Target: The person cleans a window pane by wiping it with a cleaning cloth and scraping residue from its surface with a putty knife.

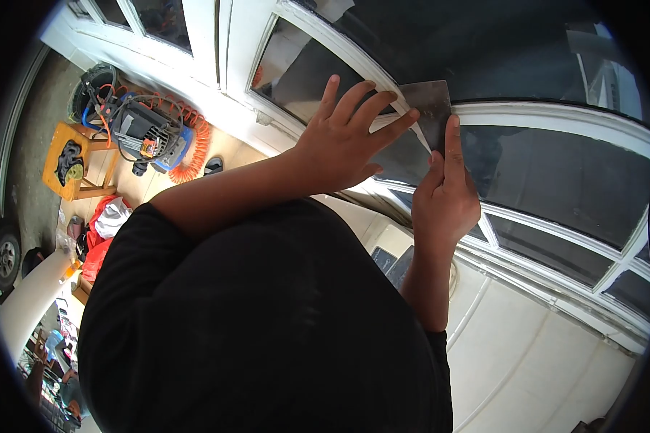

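Note:
A flat grey putty knife (427, 108) is in my right hand (451, 198). Its blade is wide at the far end and narrows toward my fingers; my palm hides the handle. The index finger lies along the blade's right edge, and the thumb is at its lower left side. The blade overlaps a white window frame bar (361, 58). My left hand (343, 141) is spread beside it, holding nothing, with a fingertip close to the blade's left edge. Dark glass panes (556, 173) lie behind both hands.
An air compressor (148, 126) with a coiled orange hose (198, 148) stands at the left, near a wooden stool (68, 162) bearing a dark cloth. Red and white bags (101, 234) lie below it. A car wheel (6, 252) shows at the far left. Pale tiles (513, 346) cover the lower right.

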`<move>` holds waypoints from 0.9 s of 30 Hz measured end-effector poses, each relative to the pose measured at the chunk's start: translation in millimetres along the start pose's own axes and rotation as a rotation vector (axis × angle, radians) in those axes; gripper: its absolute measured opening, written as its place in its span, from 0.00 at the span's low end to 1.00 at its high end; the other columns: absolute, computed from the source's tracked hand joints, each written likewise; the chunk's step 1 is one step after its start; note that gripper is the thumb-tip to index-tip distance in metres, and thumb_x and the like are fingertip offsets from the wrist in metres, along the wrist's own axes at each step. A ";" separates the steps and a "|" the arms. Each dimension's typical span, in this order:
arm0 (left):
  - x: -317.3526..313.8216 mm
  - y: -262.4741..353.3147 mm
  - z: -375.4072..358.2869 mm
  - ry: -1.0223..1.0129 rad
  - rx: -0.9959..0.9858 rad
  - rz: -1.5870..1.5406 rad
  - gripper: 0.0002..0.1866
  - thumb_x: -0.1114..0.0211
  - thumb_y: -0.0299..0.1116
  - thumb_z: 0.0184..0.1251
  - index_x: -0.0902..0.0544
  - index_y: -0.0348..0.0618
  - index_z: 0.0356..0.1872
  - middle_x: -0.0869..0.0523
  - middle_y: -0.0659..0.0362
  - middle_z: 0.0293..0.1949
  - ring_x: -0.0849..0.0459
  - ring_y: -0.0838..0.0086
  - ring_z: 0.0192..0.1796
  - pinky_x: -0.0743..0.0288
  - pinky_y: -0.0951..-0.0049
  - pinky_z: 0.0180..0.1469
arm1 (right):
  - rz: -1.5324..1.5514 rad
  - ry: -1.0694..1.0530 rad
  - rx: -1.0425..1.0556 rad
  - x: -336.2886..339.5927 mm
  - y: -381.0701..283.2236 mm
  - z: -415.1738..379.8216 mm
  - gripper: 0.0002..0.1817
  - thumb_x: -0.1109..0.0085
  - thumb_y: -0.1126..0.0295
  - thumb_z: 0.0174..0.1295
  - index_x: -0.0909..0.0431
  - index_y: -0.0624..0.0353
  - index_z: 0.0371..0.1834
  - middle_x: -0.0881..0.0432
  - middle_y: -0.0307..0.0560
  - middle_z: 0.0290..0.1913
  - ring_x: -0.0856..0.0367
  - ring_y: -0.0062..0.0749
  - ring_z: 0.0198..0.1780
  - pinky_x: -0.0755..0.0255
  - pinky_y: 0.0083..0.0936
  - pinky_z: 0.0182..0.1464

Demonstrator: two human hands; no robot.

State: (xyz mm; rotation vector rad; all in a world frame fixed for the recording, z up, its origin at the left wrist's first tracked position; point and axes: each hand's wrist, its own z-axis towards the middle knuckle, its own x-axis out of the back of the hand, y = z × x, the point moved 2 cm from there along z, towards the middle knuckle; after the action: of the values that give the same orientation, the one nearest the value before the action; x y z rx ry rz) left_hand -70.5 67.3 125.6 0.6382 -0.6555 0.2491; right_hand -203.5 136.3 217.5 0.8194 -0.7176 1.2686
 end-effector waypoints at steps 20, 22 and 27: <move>1.0 0.4 -1.9 -0.003 0.009 -0.019 0.50 0.21 0.47 0.46 0.35 0.59 0.74 0.38 0.53 0.69 0.43 0.50 0.73 0.49 0.31 0.71 | -0.001 0.001 0.008 -2.5 -3.6 2.5 0.25 0.39 0.73 0.64 0.23 0.44 0.66 0.10 0.43 0.41 0.14 0.31 0.24 0.24 0.24 0.22; 1.8 -0.6 -0.6 0.003 0.008 -0.015 0.50 0.21 0.47 0.46 0.35 0.59 0.74 0.38 0.53 0.69 0.43 0.50 0.73 0.49 0.31 0.71 | 0.004 0.013 0.012 -3.8 -3.0 2.8 0.25 0.39 0.73 0.64 0.23 0.44 0.66 0.10 0.43 0.41 0.14 0.31 0.24 0.24 0.24 0.22; 0.3 -0.6 -1.3 0.037 -0.008 -0.020 0.52 0.19 0.47 0.42 0.34 0.56 0.73 0.35 0.53 0.67 0.40 0.52 0.72 0.44 0.30 0.68 | -0.035 -0.008 0.020 -0.7 -6.3 3.5 0.25 0.38 0.74 0.62 0.22 0.44 0.65 0.10 0.43 0.40 0.14 0.31 0.24 0.24 0.23 0.22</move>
State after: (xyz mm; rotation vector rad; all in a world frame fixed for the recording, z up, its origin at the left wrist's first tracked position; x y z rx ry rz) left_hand -69.4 67.7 124.6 0.6309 -0.6141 0.2396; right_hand -197.4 132.3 218.0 0.8508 -0.6951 1.2430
